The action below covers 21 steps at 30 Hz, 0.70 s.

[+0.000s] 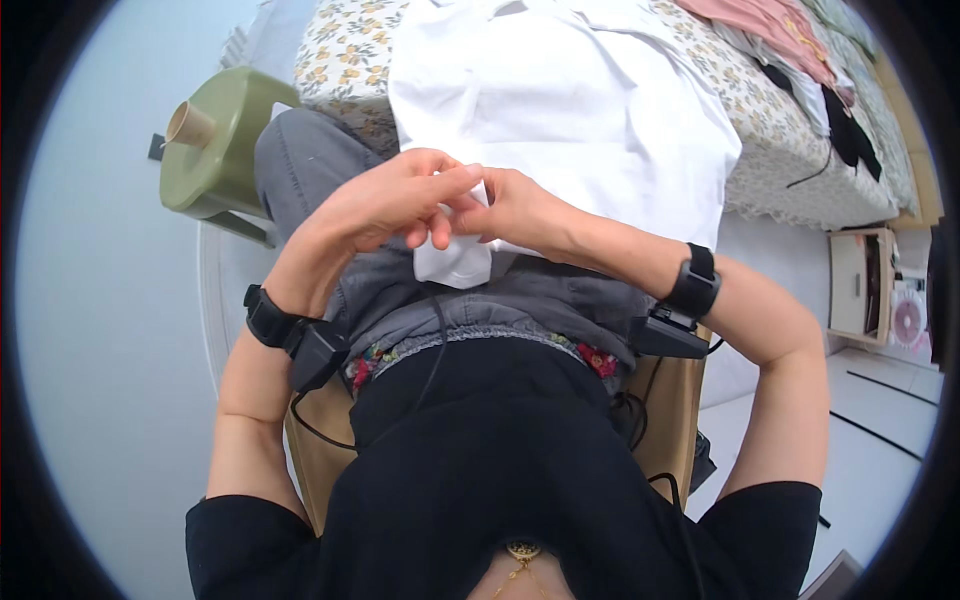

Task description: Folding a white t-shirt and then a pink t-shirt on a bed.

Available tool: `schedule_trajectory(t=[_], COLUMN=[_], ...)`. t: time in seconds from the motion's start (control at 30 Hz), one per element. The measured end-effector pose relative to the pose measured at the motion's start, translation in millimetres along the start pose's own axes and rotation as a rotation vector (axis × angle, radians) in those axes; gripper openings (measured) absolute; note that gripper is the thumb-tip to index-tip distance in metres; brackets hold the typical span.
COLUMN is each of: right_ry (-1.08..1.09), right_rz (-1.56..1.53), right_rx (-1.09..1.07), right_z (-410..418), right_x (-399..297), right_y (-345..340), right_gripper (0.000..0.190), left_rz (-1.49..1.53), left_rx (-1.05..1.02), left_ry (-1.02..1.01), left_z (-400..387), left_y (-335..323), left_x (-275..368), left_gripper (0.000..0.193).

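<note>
A white cloth garment (pixel 555 112) lies over the bed's edge and reaches down onto my lap. Near its lower left part, my left hand (pixel 420 199) and my right hand (pixel 514 206) meet above my thighs. The fingertips of my right hand pinch a fold of the white fabric. My left hand's thumb and index finger touch the same spot, while its other fingers hang loosely curled. A white flap of cloth (pixel 454 262) hangs below both hands. Whether something small is between the fingertips cannot be seen.
The bed (pixel 345 56) has a floral cover, with pink, white and black clothes (pixel 780 45) at the upper right. To the left stands a green plastic stool (pixel 225 165) bearing a beige cup (pixel 190 124). Black cables hang from the wrist devices. A pink fan (pixel 908 319) stands far right.
</note>
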State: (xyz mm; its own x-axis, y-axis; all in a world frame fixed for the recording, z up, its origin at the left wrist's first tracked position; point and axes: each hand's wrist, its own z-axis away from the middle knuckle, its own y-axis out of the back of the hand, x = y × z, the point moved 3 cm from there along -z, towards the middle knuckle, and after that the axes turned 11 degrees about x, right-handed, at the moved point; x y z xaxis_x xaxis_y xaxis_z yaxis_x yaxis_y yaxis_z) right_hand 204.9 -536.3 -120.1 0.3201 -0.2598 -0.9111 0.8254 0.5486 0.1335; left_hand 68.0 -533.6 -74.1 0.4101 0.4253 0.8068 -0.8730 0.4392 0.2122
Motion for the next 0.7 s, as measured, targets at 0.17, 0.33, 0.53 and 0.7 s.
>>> schedule_trajectory(t=[0.17, 0.33, 0.53, 0.7], right_ry=[-0.147, -0.071, -0.307, -0.303], right_rz=[-0.312, -0.246, -0.337, -0.054], right_rx=[-0.042, 0.089, 0.147, 0.135], right_z=[18, 28, 24, 45], right_x=[-4, 1, -3, -2], right_y=[-5, -4, 10, 20], right_gripper=[0.036, 0.035, 0.042, 0.046], left_rz=[-0.122, -0.207, 0.759, 0.821], left_rx=[0.169, 0.456, 0.465, 0.505], left_ry=[-0.140, -0.120, -0.152, -0.143], left_z=[-8, -60, -81, -81], left_y=[30, 55, 32, 43], left_x=[12, -27, -48, -38], left_gripper=[0.039, 0.060, 0.037, 0.036])
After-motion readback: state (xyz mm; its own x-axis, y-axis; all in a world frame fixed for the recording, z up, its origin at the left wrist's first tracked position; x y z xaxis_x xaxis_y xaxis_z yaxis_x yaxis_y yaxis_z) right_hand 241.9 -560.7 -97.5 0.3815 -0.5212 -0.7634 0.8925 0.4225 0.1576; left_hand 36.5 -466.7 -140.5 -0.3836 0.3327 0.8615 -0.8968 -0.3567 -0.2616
